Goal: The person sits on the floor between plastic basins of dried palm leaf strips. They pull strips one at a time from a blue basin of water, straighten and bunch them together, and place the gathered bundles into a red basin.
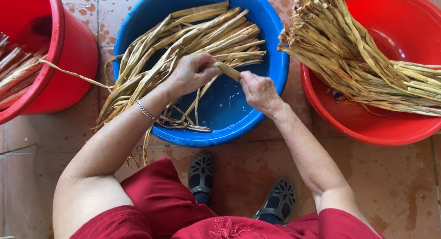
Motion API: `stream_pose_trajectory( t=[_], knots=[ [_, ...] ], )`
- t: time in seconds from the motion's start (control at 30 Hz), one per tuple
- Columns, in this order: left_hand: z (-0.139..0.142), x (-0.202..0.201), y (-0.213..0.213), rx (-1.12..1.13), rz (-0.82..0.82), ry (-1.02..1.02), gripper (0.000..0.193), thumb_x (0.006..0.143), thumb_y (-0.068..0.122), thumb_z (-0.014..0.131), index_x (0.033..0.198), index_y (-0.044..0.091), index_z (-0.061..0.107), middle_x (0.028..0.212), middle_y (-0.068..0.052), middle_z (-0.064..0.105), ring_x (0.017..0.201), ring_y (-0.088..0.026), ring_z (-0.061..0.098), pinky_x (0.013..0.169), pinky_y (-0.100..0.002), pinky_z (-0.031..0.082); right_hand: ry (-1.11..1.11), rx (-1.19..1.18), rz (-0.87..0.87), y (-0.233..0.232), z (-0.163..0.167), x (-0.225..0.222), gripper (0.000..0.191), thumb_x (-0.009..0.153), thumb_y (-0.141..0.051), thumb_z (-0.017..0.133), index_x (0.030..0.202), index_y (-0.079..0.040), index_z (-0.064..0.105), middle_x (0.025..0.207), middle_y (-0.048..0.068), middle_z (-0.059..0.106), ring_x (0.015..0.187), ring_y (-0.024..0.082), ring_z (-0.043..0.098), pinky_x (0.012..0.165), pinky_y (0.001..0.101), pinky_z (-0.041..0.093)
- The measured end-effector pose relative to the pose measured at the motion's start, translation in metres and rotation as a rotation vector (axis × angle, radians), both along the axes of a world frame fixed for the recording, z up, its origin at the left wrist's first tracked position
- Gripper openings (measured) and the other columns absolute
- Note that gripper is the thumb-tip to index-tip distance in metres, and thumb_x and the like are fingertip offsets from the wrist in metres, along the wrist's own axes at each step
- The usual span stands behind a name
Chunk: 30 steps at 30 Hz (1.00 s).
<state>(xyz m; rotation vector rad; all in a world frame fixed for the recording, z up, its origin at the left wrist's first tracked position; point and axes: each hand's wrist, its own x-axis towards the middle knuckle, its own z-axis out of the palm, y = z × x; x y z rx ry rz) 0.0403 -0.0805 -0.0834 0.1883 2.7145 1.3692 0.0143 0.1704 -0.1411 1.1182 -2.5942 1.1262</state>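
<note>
Straw-coloured dried leaf strips (183, 50), one lot, lying in a blue plastic basin (275, 69) with ends trailing over its left rim onto the tiled floor (404, 184); a single strip (227, 70) is held over the basin's middle, the left hand (190, 73) closed around one end and the right hand (257, 89) pinching the other between curled fingers. Step judged in hand: working one strip at a time, likely smoothing or splitting it, so the next move calls for a firm two-handed pull. Adjacent: red basin (367, 128) at right, tied bundle (349, 55) across its rim; red bucket (69, 50) at left.
</note>
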Motion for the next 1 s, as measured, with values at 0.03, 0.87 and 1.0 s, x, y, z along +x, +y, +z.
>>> stream_pose_trajectory(
  t=[0.03, 0.87, 1.0],
  knots=[
    [0.001, -0.002, -0.005, -0.076, -0.035, 0.173, 0.018, 0.094, 0.017, 0.076, 0.106, 0.005, 0.07, 0.084, -0.006, 0.066, 0.077, -0.021, 0.064, 0.068, -0.034, 0.054, -0.047, -0.015, 0.023, -0.003, 0.001, 0.006, 0.012, 0.1, -0.012, 0.063, 0.108, -0.003, 0.063, 0.081, 0.018, 0.067, 0.076, 0.039, 0.069, 0.06, 0.0486, 0.053],
    [0.006, 0.008, -0.008, -0.332, -0.338, 0.682, 0.014, 0.094, 0.011, 0.071, 0.105, 0.007, 0.064, 0.09, -0.01, 0.067, 0.087, -0.032, 0.068, 0.076, -0.042, 0.056, -0.315, -0.169, -0.017, -0.006, 0.012, 0.015, 0.015, 0.103, -0.011, 0.063, 0.114, -0.005, 0.072, 0.073, 0.013, 0.069, 0.061, 0.021, 0.069, 0.054, 0.0329, 0.051],
    [0.0, 0.013, 0.005, -0.24, -0.386, 0.554, 0.009, 0.095, 0.015, 0.072, 0.097, 0.008, 0.067, 0.086, -0.009, 0.07, 0.086, -0.029, 0.07, 0.075, -0.041, 0.055, -0.256, -0.152, -0.064, -0.003, 0.015, 0.013, 0.012, 0.102, -0.008, 0.063, 0.108, -0.004, 0.073, 0.075, 0.015, 0.069, 0.061, 0.022, 0.068, 0.054, 0.0334, 0.05]
  ],
)
